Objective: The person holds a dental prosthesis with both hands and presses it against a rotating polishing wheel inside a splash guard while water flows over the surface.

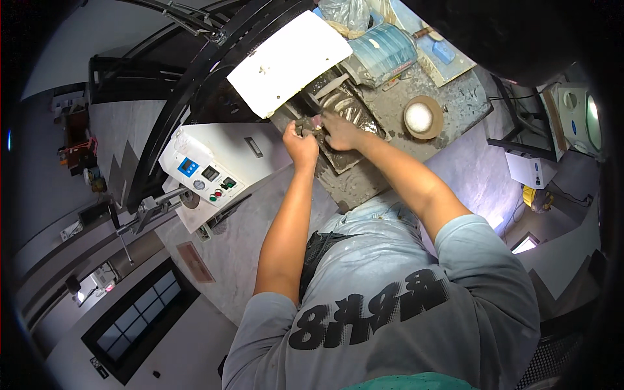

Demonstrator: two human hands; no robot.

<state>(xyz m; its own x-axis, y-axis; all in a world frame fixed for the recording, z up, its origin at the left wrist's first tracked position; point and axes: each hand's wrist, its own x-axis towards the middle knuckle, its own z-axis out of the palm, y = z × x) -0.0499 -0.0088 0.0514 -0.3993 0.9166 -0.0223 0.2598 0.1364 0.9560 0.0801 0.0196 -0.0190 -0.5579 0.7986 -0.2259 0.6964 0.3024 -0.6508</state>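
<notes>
My left hand [301, 147] is closed, its thumb and fingers pinched on a small pinkish piece [316, 121] smeared with grey. My right hand [342, 133] curls its fingers over the other side of that piece. The exact kind of the piece cannot be made out, as the fingers cover much of it. Both hands are wet and grey at the fingertips. They work close under a white rectangular panel [289, 62], at the edge of a dark tray [356, 158] of wet grey slurry. A grey bar-like part [333, 86] slants above the tray.
A blue clear plastic jug [383, 55] lies behind the tray. A round bowl [434, 127] with white contents stands to its right on the grey-splattered bench [465, 107]. At left is a white machine housing [227, 153] with buttons and gauges. A black frame [201, 84] curves past it.
</notes>
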